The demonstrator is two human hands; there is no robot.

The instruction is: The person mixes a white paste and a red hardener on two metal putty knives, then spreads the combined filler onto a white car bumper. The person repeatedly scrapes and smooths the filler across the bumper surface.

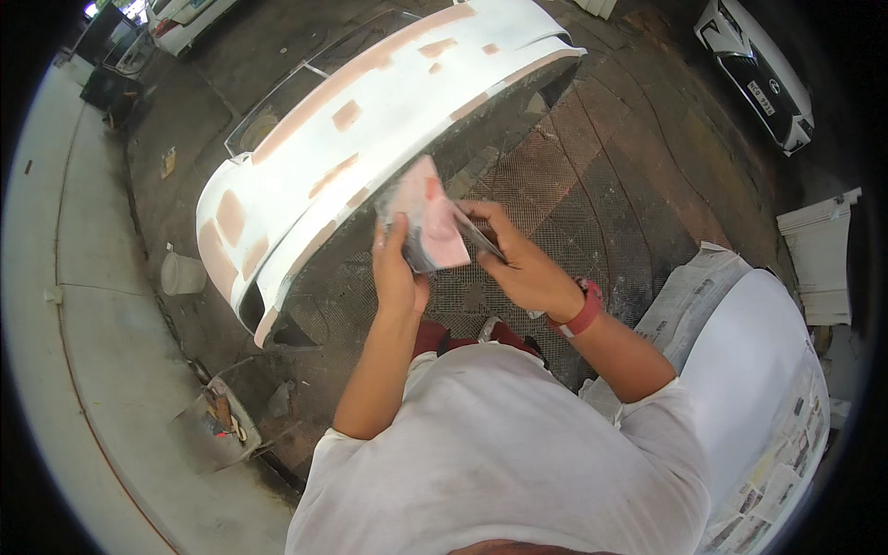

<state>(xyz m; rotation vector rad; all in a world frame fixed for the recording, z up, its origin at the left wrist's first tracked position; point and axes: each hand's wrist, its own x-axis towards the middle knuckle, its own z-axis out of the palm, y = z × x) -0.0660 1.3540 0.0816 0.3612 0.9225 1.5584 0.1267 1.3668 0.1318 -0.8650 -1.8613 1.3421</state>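
In front of my chest, my left hand (398, 268) grips a flat board (450, 252) smeared with pink, putty-like paste. A redder streak of paste shows near the board's middle. My right hand (525, 268), a red band on its wrist, is closed on a thin, dark, flat blade (481, 239) that looks like a putty spreader. The blade's edge is at the board's right side; whether it touches the paste I cannot tell. Just beyond my hands stands a white car bumper (370, 139) with several pinkish-brown filler patches.
A metal frame (314, 67) shows behind the bumper. Left of it stands a white bucket (183, 274); nearer is a container of tools (220, 425). At my right is a white panel (749, 370) edged with newspaper. A white car front (754, 69) stands far right; cables cross the floor.
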